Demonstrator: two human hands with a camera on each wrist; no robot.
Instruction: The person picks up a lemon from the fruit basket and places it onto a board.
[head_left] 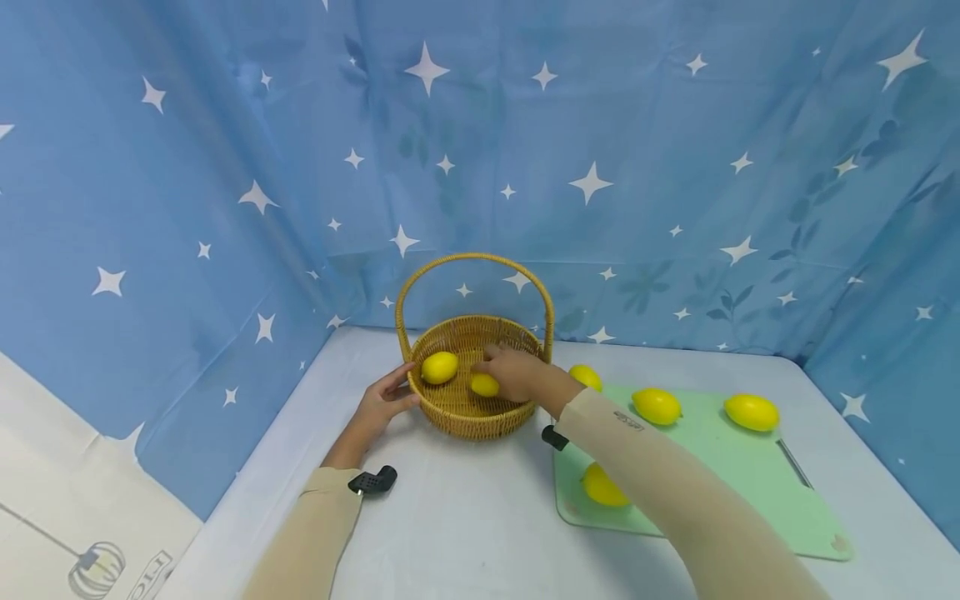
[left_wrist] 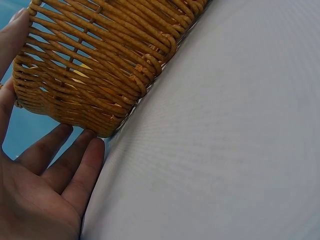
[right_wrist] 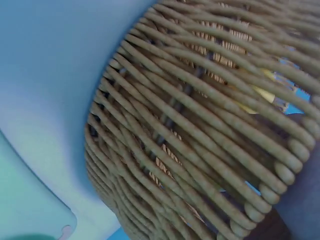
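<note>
A golden woven basket (head_left: 465,427) with a tall arched handle stands on the white table. My left hand (head_left: 384,403) touches the basket's left side near the rim; the left wrist view shows its fingers (left_wrist: 82,167) fairly straight against the weave. Inside the basket, a yellow lemon (head_left: 439,367) lies at the left. My right hand (head_left: 516,372) reaches over the right rim, its fingers down in the bowl. Beside and partly under it is a second lemon (head_left: 483,385). Whether those fingers grip it is hidden. The basket wall (right_wrist: 190,115) covers most of the right wrist view.
A light green cutting board (head_left: 720,475) lies on the right side of the table. Several lemons are on or beside it, among them one lemon (head_left: 657,406) at its back and another (head_left: 752,412) at its right. A blue starry curtain (head_left: 480,167) hangs behind the table.
</note>
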